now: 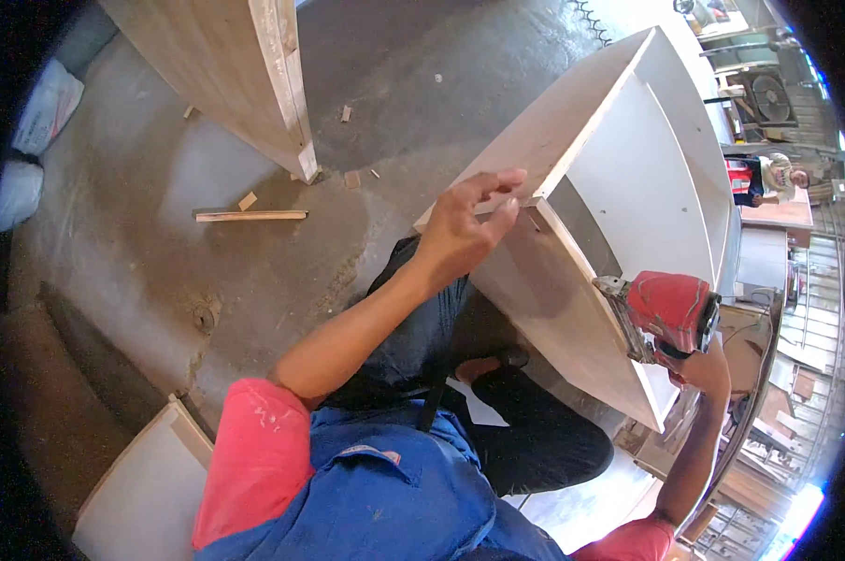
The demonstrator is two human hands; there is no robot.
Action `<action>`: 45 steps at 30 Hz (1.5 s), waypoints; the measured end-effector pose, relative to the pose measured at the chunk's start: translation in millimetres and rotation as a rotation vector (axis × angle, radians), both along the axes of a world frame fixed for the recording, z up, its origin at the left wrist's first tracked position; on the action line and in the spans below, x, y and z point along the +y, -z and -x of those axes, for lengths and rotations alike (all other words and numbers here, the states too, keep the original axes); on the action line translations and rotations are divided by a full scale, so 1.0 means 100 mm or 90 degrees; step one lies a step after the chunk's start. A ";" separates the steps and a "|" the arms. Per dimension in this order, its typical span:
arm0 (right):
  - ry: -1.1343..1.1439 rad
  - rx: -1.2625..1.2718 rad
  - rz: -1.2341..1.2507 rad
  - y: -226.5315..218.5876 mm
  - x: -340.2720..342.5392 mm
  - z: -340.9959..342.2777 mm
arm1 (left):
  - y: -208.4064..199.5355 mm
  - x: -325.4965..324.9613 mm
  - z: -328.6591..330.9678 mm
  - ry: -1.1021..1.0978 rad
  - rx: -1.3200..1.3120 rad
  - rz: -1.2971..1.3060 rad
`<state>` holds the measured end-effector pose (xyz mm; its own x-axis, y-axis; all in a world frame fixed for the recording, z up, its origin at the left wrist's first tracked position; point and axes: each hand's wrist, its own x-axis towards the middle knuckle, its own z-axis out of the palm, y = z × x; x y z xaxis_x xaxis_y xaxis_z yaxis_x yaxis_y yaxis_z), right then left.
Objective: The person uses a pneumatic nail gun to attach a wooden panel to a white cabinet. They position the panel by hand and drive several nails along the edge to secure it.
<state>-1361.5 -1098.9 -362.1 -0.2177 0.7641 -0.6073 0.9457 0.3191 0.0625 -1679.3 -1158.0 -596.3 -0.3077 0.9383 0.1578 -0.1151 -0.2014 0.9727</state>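
A wooden box-like cabinet frame (572,309) with pale inner faces stands in front of me. My right hand (705,366) is wrapped round the handle of a red nail gun (670,309). The gun's metal nose meets the raw edge of the near panel, partway along it. At the left corner of that panel is my left hand (465,224), its thumb and fingers apart, with nothing between them. Its fingertips are at or just over the joint; whether they press on the wood I cannot tell.
A tall wooden panel (226,75) stands at upper left. A thin wood strip (251,216) and small offcuts lie on the concrete floor (366,131). A white panel (147,486) is at lower left. A coiled hose (591,21) shows at the top; another person (773,178) is at far right.
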 end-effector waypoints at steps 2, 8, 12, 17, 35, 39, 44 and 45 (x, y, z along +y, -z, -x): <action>0.054 0.013 -0.035 0.01 -0.03 0.11 | -0.05 0.18 -0.04 -0.031 -0.011 -0.013; -0.099 0.094 -0.184 -0.16 -0.31 -0.28 | -0.10 0.42 -0.12 0.054 0.086 0.026; 0.096 0.124 -0.255 -0.18 -0.74 -1.11 | -0.18 0.38 -0.06 0.077 0.098 0.020; -0.063 0.054 -0.458 -0.15 -1.64 -2.64 | -0.24 0.36 -0.01 0.161 0.038 0.056; 0.208 -0.002 -0.323 3.21 -3.13 -3.56 | -0.41 0.34 -0.14 0.165 0.093 0.142; 0.290 0.094 -0.412 4.36 -2.94 -3.03 | -0.57 0.43 -0.16 0.153 0.106 0.206; 0.325 0.339 -0.396 5.44 -2.67 -2.75 | -0.60 0.27 -0.01 0.162 0.054 0.236; 0.444 0.360 -0.349 5.79 -2.65 -2.83 | -0.61 0.28 -0.03 0.170 0.037 0.227</action>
<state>-1078.5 -1363.7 -940.8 0.2318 0.9689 -0.0869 0.8454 -0.2449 -0.4747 -1676.2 -1129.8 -535.8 -0.0477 0.9826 -0.1794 -0.0605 0.1765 0.9824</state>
